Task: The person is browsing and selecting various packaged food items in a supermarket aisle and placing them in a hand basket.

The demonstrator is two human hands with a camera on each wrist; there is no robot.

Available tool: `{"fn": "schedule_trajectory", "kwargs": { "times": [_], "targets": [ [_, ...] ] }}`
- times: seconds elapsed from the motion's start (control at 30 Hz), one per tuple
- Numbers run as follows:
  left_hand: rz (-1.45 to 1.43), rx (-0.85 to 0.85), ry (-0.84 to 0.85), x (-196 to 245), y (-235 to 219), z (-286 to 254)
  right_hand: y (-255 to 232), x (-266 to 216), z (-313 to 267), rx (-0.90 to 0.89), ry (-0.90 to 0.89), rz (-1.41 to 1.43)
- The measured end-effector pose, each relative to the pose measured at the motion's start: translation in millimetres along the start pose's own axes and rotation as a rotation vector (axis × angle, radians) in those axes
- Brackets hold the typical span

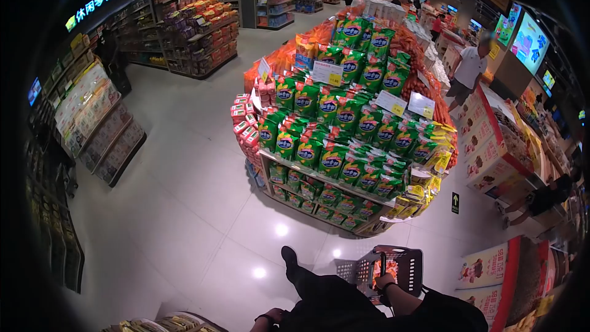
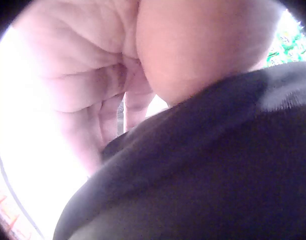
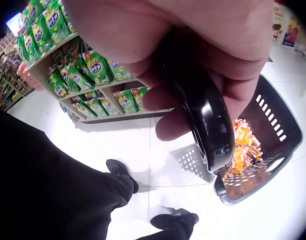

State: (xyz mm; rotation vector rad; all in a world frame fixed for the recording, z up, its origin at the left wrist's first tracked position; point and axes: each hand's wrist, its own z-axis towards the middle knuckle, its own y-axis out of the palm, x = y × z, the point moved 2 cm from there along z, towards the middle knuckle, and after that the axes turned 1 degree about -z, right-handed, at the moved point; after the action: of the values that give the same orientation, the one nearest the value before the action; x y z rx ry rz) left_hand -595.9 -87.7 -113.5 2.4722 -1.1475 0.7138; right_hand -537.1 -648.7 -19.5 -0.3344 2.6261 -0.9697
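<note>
My right hand (image 1: 385,281) (image 3: 178,55) holds the black handle (image 3: 215,125) of a dark basket (image 1: 410,273) (image 3: 280,107), its fingers curled round it. Several orange-and-white wrapped items (image 3: 244,145) lie inside the basket, which has slotted walls. At the lower middle of the head view, my left hand (image 1: 275,315) hangs beside my black-clothed leg. The left wrist view shows its palm and loosely bent fingers (image 2: 93,75) against dark cloth (image 2: 203,160); nothing is seen in its grip, though the fingertips are partly hidden.
A large display of green bags (image 1: 332,160) stands ahead of the basket. Snack shelves (image 1: 196,37) and a stand (image 1: 101,123) are on the left. Red-and-white display boxes (image 1: 485,141) line the right, where a person in a white shirt (image 1: 471,66) stands.
</note>
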Motion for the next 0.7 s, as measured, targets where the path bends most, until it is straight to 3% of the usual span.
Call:
{"fn": "schedule_trajectory", "kwargs": {
  "times": [0.03, 0.1, 0.2, 0.3, 0.33, 0.4, 0.43, 0.5, 0.57, 0.63, 0.67, 0.7],
  "targets": [
    [-0.015, 0.026, -0.030, 4, -25, -7, 4, -13, -4, 0.050, -0.021, 0.075],
    [-0.044, 0.071, -0.087, 37, -71, -35, 16, -19, 23, 0.228, -0.088, -0.033],
    [-0.189, 0.011, -0.251, 8, -133, 20, 14, -54, 11, 0.152, 0.077, 0.192],
    [0.216, 0.054, -0.216, 87, -221, -8, 27, -96, 1, 0.242, 0.034, 0.111],
    [0.317, 0.068, -0.245, 97, -244, -3, 38, -107, 10, 0.254, -0.020, 0.056],
    [0.520, 0.086, -0.299, 113, -285, 5, 60, -119, 18, 0.215, 0.044, 0.221],
    [0.553, 0.084, -0.293, 143, -303, -2, 66, -136, 17, 0.200, 0.039, 0.286],
    [0.498, 0.085, -0.208, 156, -337, 10, 68, -180, -12, 0.304, -0.003, 0.185],
    [0.634, 0.077, -0.110, 175, -376, 26, 88, -208, -12, 0.161, -0.002, 0.427],
    [0.710, 0.086, -0.050, 207, -407, 28, 84, -272, -52, 0.140, 0.015, 0.439],
    [0.715, 0.104, -0.041, 231, -420, 24, 111, -268, -28, 0.068, 0.018, 0.585],
    [0.721, 0.116, -0.032, 251, -432, 18, 105, -302, -51, 0.147, -0.033, 0.492]
  ]
}}
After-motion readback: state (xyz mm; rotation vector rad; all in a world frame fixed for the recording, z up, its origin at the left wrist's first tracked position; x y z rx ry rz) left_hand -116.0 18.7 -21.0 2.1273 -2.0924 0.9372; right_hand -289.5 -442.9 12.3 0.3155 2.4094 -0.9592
